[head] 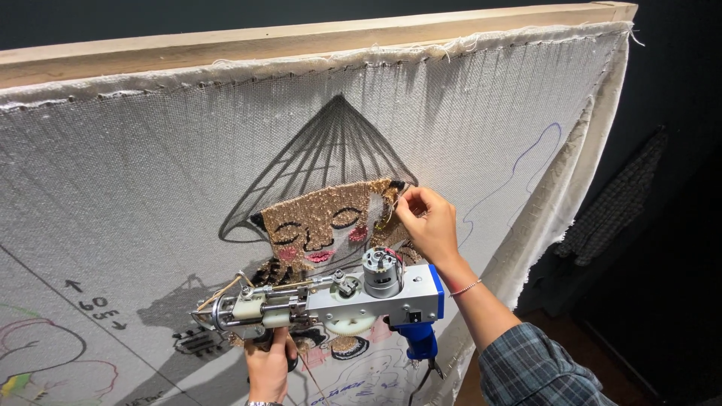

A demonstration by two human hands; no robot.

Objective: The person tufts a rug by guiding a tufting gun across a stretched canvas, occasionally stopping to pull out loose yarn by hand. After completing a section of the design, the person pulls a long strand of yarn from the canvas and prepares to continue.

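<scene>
Left hand (268,366): fingers wrapped round front grip of tufting gun (331,301), low on cloth.
Gun: level, needle end pointing left, blue handle hanging free.
Right hand (427,219): fingertips pinched together on yarn strand (388,213) at tufted face (323,219).
Backing cloth (150,165): stretched on wooden frame (301,37).

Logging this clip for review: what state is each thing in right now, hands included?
Tufting gun: held sideways in front of the cloth, off its surface.
Left hand: closed around the gun's front handle from below.
Right hand: fingertips pinching yarn at the tufted patch's edge.
Tufted patch: partly filled in, drawn outlines around it bare.
Backing cloth: stretched taut over the frame.
Wooden frame: upright, tilted in view.
</scene>
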